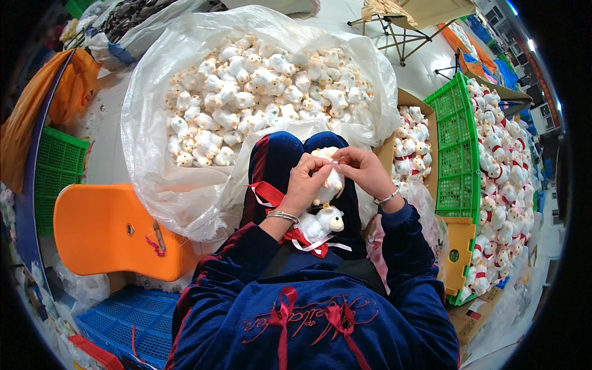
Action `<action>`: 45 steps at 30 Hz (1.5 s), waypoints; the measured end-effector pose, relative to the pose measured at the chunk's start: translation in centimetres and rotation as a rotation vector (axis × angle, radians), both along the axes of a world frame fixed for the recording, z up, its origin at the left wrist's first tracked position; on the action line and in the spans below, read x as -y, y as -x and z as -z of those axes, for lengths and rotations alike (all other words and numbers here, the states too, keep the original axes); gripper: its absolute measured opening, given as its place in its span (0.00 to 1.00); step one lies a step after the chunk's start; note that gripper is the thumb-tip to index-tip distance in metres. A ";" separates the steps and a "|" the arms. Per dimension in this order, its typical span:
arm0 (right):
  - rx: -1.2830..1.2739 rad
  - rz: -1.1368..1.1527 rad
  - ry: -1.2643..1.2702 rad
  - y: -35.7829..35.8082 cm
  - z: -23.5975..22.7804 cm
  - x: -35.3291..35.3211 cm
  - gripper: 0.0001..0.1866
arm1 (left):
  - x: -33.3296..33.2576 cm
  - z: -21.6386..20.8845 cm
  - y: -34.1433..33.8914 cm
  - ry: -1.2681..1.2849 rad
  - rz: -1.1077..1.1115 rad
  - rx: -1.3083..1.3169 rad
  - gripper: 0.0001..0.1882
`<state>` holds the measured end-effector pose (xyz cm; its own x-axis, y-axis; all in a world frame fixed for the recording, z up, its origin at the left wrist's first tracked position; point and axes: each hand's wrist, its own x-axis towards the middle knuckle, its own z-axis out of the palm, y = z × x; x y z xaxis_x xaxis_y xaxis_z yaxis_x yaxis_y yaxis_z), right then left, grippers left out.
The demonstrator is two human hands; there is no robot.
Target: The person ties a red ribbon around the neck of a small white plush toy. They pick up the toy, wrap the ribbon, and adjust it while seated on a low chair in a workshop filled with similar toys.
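Note:
My left hand (306,180) and my right hand (369,174) meet above my lap, fingertips pinched together over a white plush animal (333,185). A small pale bit shows between the fingertips, too small to make out. The plush animal sits upright between my knees, partly hidden by the fingers. Closer to me, a second white plush animal (318,224) lies on my lap, its head turned right. Under it is a red cloth piece with white ribbon ends (314,245). Another red cloth piece with a white ribbon (266,193) lies on my thigh beside my left wrist.
Beyond my knees a large clear plastic sack (145,126) lies open, heaped with white plush animals (243,92). An orange chair (92,231) stands left, above a blue crate (139,320). On the right are a cardboard box (385,151) and a green crate (453,148), both beside red-scarfed plush animals (502,185).

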<state>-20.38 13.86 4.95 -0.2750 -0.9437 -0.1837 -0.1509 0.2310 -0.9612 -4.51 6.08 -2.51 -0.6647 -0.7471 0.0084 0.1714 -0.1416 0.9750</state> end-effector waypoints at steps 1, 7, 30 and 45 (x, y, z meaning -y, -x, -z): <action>-0.159 -0.046 0.005 0.1 -0.3 0.0 0.08 | 0.0 0.7 0.2 0.036 -0.016 -0.014 0.07; -0.737 -0.182 0.124 0.6 -0.8 0.2 0.09 | -0.2 0.3 0.1 0.056 -0.051 0.102 0.06; -1.115 -0.014 -0.040 -3.0 -1.7 0.5 0.07 | -0.1 -1.5 2.5 0.573 -0.094 0.240 0.13; -0.608 -0.149 0.121 0.7 0.8 -0.4 0.07 | 4.3 -0.2 1.3 0.356 0.313 0.186 0.15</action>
<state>-21.10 14.29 4.17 -0.1608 -0.9842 0.0747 -0.6999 0.0603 -0.7117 -5.85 1.75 -2.32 -0.8705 -0.4846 0.0867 -0.0068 0.1878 0.9822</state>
